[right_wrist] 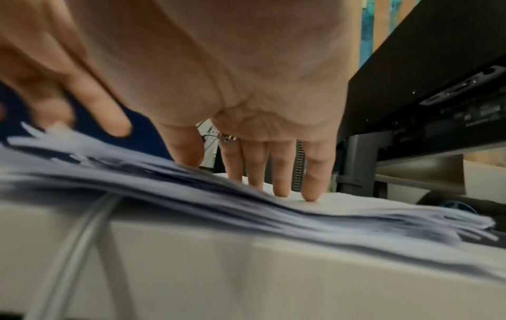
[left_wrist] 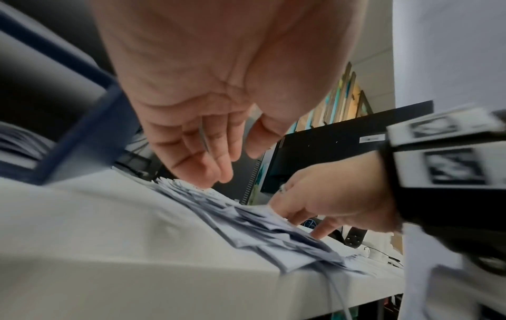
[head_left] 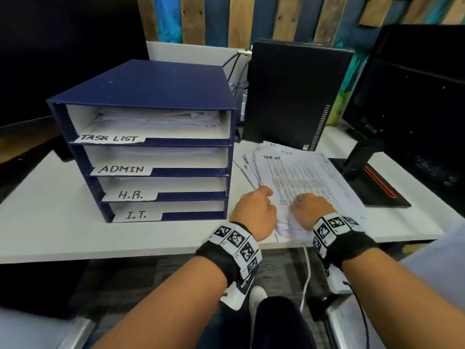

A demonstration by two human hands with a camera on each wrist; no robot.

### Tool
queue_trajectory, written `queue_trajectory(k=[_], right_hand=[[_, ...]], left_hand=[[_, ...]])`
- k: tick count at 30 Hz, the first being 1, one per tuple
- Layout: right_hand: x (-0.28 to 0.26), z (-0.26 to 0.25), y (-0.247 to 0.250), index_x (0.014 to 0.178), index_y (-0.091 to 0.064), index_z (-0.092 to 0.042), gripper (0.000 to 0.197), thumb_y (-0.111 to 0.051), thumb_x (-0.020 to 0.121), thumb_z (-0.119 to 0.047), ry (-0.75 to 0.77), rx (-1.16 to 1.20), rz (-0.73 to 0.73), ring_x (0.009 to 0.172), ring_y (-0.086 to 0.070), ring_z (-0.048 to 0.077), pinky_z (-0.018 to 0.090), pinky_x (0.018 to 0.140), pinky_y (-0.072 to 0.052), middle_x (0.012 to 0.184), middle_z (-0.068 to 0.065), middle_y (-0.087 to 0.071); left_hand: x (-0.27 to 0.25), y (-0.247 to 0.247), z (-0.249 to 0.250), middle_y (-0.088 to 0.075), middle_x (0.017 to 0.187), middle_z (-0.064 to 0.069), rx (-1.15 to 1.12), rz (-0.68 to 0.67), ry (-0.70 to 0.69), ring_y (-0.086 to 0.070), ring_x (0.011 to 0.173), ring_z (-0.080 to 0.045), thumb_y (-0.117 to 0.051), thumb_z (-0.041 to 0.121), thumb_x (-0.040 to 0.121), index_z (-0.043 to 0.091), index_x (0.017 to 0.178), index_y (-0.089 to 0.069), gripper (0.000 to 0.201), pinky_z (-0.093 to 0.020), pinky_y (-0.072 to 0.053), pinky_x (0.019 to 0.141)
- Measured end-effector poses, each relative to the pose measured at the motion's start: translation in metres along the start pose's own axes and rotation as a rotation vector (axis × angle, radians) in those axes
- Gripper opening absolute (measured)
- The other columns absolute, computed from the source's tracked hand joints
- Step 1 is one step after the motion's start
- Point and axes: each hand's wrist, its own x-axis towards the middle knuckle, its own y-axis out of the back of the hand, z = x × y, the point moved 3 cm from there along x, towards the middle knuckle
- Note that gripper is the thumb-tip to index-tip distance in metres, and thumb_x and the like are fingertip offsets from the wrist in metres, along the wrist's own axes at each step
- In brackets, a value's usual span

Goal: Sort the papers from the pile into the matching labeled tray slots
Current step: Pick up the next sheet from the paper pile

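A blue tray stack [head_left: 161,89] stands on the left of the white table [head_left: 50,217], its slots labelled TASK LIST [head_left: 110,138], ADMIN [head_left: 122,169], H.R. [head_left: 130,195] and I.T. [head_left: 136,215]. All slots hold papers. To its right lies the loose paper pile [head_left: 309,172] [left_wrist: 246,220] [right_wrist: 191,194]; its top sheet is headed TASK LIST. My left hand [head_left: 256,210] [left_wrist: 235,168] touches the pile's left edge with its fingertips, thumb apart. My right hand [head_left: 309,207] [right_wrist: 246,173] presses straight fingers on the top sheet.
A black computer case [head_left: 297,91] stands behind the pile. A monitor [head_left: 415,96] on a stand with a black base [head_left: 377,187] is at the right. A white cable [head_left: 308,268] hangs over the table's front edge beneath the pile.
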Motion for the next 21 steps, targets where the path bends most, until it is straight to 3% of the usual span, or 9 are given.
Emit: queue_trajectory(k=[2, 4, 6, 8, 10, 16, 19, 20, 21], right_hand=[[-0.004, 0.009, 0.003, 0.100, -0.069, -0.017, 0.026, -0.049, 0.097, -0.033, 0.015, -0.059, 0.064, 0.090, -0.064, 0.027, 0.038, 0.087, -0.053, 0.104, 0.007, -0.071], [-0.006, 0.018, 0.010, 0.112, -0.070, -0.021, 0.029, -0.052, 0.097, -0.038, 0.003, -0.058, 0.143, 0.100, -0.064, 0.028, 0.040, 0.092, -0.052, 0.111, 0.006, -0.071], [-0.002, 0.029, 0.015, 0.130, -0.062, -0.023, 0.044, -0.057, 0.093, -0.047, -0.032, -0.040, 0.127, 0.118, -0.057, 0.031, 0.045, 0.099, -0.049, 0.130, 0.006, -0.063], [0.006, 0.042, 0.016, 0.136, -0.055, -0.022, 0.059, -0.061, 0.089, -0.055, -0.100, -0.073, 0.054, 0.127, -0.048, 0.033, 0.049, 0.103, -0.045, 0.139, 0.007, -0.053], [0.012, 0.052, 0.015, 0.136, -0.051, -0.020, 0.071, -0.062, 0.084, -0.066, -0.159, -0.117, -0.028, 0.129, -0.045, 0.034, 0.051, 0.105, -0.043, 0.139, 0.008, -0.050], [0.040, 0.064, 0.013, 0.124, -0.048, -0.019, 0.101, -0.061, 0.055, -0.092, -0.240, -0.193, -0.092, 0.119, -0.052, 0.031, 0.049, 0.105, -0.039, 0.124, 0.006, -0.057], [0.045, 0.062, 0.022, 0.123, -0.050, -0.014, 0.098, -0.071, 0.058, -0.084, -0.265, -0.176, -0.069, 0.113, -0.057, 0.026, 0.043, 0.101, -0.046, 0.122, 0.008, -0.058], [0.045, 0.064, 0.024, 0.123, -0.051, -0.014, 0.097, -0.074, 0.058, -0.081, -0.277, -0.163, -0.060, 0.114, -0.056, 0.027, 0.042, 0.101, -0.046, 0.123, 0.009, -0.057], [0.047, 0.066, 0.026, 0.123, -0.050, -0.013, 0.096, -0.074, 0.059, -0.080, -0.294, -0.163, -0.053, 0.117, -0.054, 0.029, 0.042, 0.101, -0.045, 0.126, 0.010, -0.055]], left_hand=[[0.019, -0.009, -0.001, -0.053, 0.140, -0.011, 0.086, -0.082, 0.050, -0.049, 0.128, -0.029, -0.045, 0.016, 0.096, 0.012, 0.144, -0.042, 0.048, -0.038, -0.041, 0.108], [0.035, -0.014, -0.002, -0.045, 0.146, -0.014, 0.179, -0.121, 0.100, -0.043, 0.133, -0.032, -0.044, 0.019, 0.097, 0.007, 0.146, -0.038, 0.051, -0.041, -0.038, 0.111], [0.046, -0.018, 0.000, -0.046, 0.143, -0.017, 0.214, -0.157, 0.149, -0.048, 0.128, -0.032, -0.044, 0.018, 0.098, 0.002, 0.142, -0.039, 0.047, -0.040, -0.041, 0.107], [0.056, -0.020, 0.000, -0.054, 0.133, -0.018, 0.208, -0.143, 0.200, -0.056, 0.114, -0.028, -0.046, 0.015, 0.099, -0.001, 0.134, -0.045, 0.039, -0.036, -0.048, 0.097], [0.065, -0.018, -0.003, -0.058, 0.125, -0.019, 0.133, -0.095, 0.252, -0.060, 0.107, -0.028, -0.050, 0.016, 0.097, -0.001, 0.128, -0.047, 0.036, -0.036, -0.051, 0.091], [0.078, -0.011, -0.001, -0.052, 0.135, -0.014, 0.136, -0.165, 0.327, -0.055, 0.122, -0.029, -0.052, 0.021, 0.100, 0.000, 0.138, -0.040, 0.045, -0.033, -0.046, 0.101], [0.085, -0.007, -0.004, -0.054, 0.096, -0.001, 0.130, -0.172, 0.325, -0.058, 0.085, -0.016, -0.053, 0.016, 0.099, 0.013, 0.101, -0.052, 0.004, -0.022, -0.047, 0.073], [0.084, -0.005, -0.004, -0.050, 0.093, -0.001, 0.133, -0.186, 0.333, -0.057, 0.083, -0.015, -0.053, 0.013, 0.098, 0.012, 0.100, -0.052, 0.002, -0.021, -0.046, 0.069], [0.085, -0.005, -0.005, -0.051, 0.101, -0.004, 0.135, -0.207, 0.338, -0.059, 0.094, -0.018, -0.053, 0.011, 0.099, 0.008, 0.115, -0.053, 0.017, -0.023, -0.047, 0.074]])
